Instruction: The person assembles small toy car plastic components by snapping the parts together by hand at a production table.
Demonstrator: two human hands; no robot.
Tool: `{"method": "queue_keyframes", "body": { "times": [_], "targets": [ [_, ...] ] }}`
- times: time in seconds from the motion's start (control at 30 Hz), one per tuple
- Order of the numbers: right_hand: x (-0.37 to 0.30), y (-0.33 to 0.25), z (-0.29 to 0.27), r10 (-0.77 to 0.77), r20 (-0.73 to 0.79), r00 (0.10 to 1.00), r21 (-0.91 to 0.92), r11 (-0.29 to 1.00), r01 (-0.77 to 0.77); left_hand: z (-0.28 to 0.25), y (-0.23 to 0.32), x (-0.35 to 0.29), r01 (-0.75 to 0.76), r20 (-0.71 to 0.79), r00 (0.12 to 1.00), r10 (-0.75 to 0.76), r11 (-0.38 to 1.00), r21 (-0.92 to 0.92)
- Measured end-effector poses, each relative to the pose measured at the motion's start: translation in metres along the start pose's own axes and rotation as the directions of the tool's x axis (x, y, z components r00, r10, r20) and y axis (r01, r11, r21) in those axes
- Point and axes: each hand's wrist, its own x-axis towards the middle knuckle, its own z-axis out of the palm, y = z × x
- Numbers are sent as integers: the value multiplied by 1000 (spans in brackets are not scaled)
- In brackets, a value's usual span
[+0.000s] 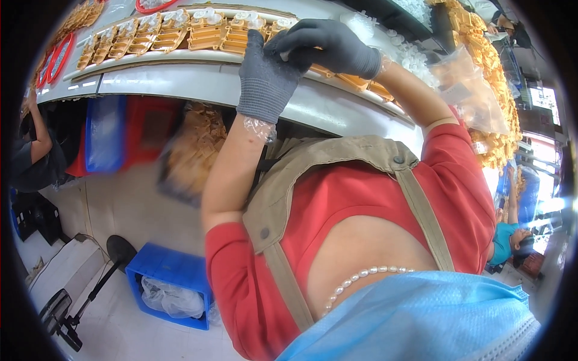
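Both my hands wear grey knit gloves and meet over the near edge of the workbench. My left hand (269, 75) has its thumb raised and its fingers curled, partly hidden behind the other hand. My right hand (337, 48) reaches across with bent fingers pressed together at the left one. A small pale piece (285, 56) shows between them, too little to name. Just beyond stands a row of orange plastic housings (171, 31) with translucent white fittings on top, set along a white rail (156, 58). Part of the row is hidden by my hands.
Loose clear plastic parts (412, 63) and a heap of orange parts (481, 66) with a plastic bag (472, 90) lie at the right. Red rings (60, 57) are at far left. Below stand blue bins (162, 259). Other people work at left and right.
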Motion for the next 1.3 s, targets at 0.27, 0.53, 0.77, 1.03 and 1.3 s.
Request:
{"method": "queue_keyframes", "body": {
  "times": [0.27, 0.53, 0.77, 1.03, 1.3],
  "targets": [
    [-49, 2, -15, 213, -61, 975, -150, 964, -220, 5, -28, -4, 101, -2, 995, -101, 995, 22],
    [-64, -2, -27, 334, 93, 938, -238, 922, -304, 6, -47, 1, 205, -29, 979, -203, 974, 92],
    [-61, 39, -23, 366, -44, 930, -140, 919, -368, 0, -47, 2, 173, -5, 985, -174, 981, 82],
    [-51, 52, -19, 427, 84, 900, -161, 897, -411, -4, -39, 1, 179, -49, 983, -175, 980, 85],
    [-57, 62, -13, 422, 99, 901, -218, 893, -394, -5, -40, 5, 180, -59, 983, -176, 982, 61]
  ]
}}
